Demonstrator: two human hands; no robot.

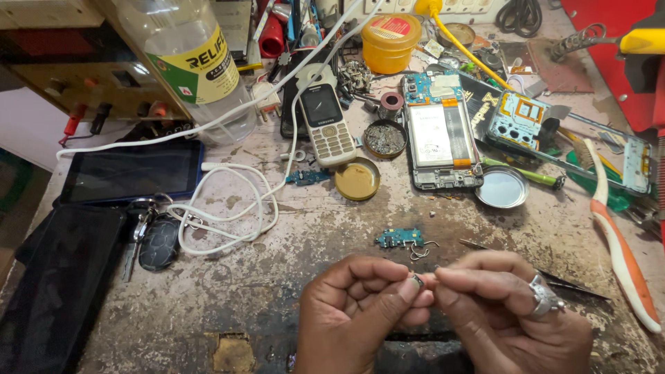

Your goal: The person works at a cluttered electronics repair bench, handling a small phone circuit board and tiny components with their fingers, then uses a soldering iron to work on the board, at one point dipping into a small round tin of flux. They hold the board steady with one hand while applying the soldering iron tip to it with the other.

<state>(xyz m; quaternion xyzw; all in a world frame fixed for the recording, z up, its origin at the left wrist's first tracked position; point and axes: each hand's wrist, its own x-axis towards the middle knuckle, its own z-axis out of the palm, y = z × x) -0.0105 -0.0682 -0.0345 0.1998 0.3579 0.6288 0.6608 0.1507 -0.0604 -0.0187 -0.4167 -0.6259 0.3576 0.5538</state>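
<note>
My left hand (360,305) and right hand (499,305) fingers pinch a tiny part (418,280) (too small to identify); nearby tin (385,138) holds metal bits.

Bench: we see a worn, stained worktop (291,277), paint flaking.
Left side: tablet (131,173), dark pouch (59,277), keys w/ fob (156,239), coiled white cable (228,208).
Centre: keypad phone (325,125), brass lid (357,179), small green circuit board (400,238).
Right side: opened smartphone (440,138), round metal lid (502,187), toothbrush (616,235).
Back: clear plastic bottle (194,62), yellow jar (390,43).
</note>
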